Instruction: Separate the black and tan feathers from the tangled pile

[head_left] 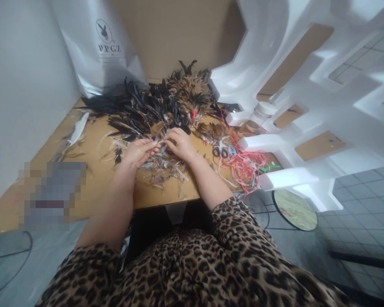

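Over the near part of the wooden table (112, 183), my left hand (141, 152) and my right hand (178, 143) come close together. Both pinch at a small brown feather (159, 129) whose pale quill end lies between the fingertips. Beyond my hands lies a pile of long black feathers (137, 100). A bundle of brown feathers (190, 91), with something red at its base, sits behind my right hand. Loose feather scraps and down (161, 168) are scattered under my wrists.
At right lie a tangle of pink string (248, 164), scissors (220, 152) with black handles, and a white-lidded jar (265, 111). A large white foam piece (294, 132) stands along the right edge. A silvery bag (105, 55) stands at the back left; a blurred-out patch (53, 194) covers something front left.
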`<state>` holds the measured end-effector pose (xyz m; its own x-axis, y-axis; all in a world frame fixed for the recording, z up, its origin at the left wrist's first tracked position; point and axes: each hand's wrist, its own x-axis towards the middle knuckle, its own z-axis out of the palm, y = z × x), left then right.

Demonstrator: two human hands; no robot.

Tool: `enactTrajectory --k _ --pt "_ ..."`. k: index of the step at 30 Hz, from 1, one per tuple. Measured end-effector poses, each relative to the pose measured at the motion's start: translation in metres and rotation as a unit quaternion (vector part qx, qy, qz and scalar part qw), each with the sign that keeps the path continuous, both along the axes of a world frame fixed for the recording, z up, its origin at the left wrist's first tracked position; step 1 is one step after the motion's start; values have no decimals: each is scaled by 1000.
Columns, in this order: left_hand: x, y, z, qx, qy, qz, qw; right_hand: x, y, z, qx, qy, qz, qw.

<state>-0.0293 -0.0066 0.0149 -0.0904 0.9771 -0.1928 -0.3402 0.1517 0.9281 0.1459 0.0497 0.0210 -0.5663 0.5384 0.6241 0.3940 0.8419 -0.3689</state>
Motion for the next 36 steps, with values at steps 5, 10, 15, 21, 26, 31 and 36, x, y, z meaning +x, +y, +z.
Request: enactTrajectory --k 5,10,15,21,26,31,36 --pt "1 2 -4 24 -9 26 999 -6 0 -5 -20 92 -13 996" --pt "2 4 -3 53 -5 84 995 -13 -4 -7 -109 183 -37 976" --pt "4 3 -4 74 25 66 995 -24 -9 -9 -343 229 18 911" --pt "5 2 -4 71 57 23 996 -28 -4 -13 -474 306 49 824" --pt "5 2 -4 46 48 3 998 -28 -3 -15 -457 303 63 834" --pt "4 1 -5 21 33 0 999 -29 0 -17 -424 279 74 858" --pt "0 2 -5 26 27 14 999 -14 10 -14 -317 155 54 934"
